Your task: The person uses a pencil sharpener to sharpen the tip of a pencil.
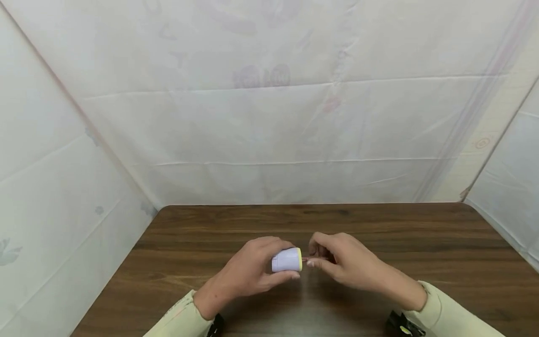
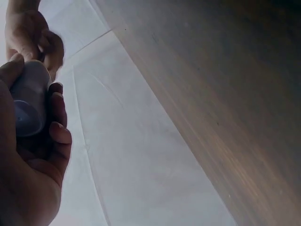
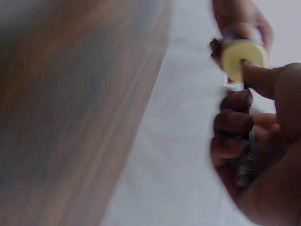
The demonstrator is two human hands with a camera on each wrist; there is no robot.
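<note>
Both forearms reach in low over the counter (image 1: 379, 234). The left hand (image 1: 248, 271) curls its fingers (image 2: 59, 134) round a small pale lilac cylinder (image 1: 286, 260), held just above the wood. Its long axis lies level, yellow end (image 3: 243, 54) facing right. The right hand (image 1: 345, 262) pinches a thin stick (image 3: 247, 160) at that end.

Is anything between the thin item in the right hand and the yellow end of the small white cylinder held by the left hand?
Nothing visible. The left hand grips the small white cylinder with a yellow end face; the right hand pinches a thin reddish pencil-like stick whose tip already meets that face. The brown wooden table lies below.
</note>
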